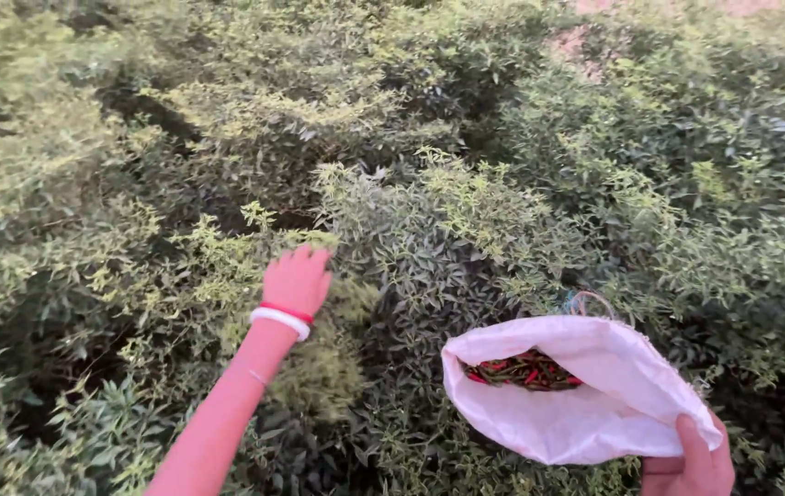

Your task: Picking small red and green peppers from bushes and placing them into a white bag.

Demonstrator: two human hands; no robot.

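Note:
My left hand [297,278] reaches forward into the leafy green bushes [429,230], its fingers buried among the leaves. Red and white bangles [283,318] ring its wrist. Whether it holds anything is hidden by the foliage. My right hand [691,464], at the lower right corner, grips the edge of a white cloth bag [585,404]. The bag's mouth is open toward me and shows red and green chili peppers [525,369] inside.
Dense green shrubs fill nearly the whole view on all sides. A patch of bare pinkish ground [576,41] shows at the top right, beyond the plants. A thin looped cord [585,301] sticks up from the bag's far rim.

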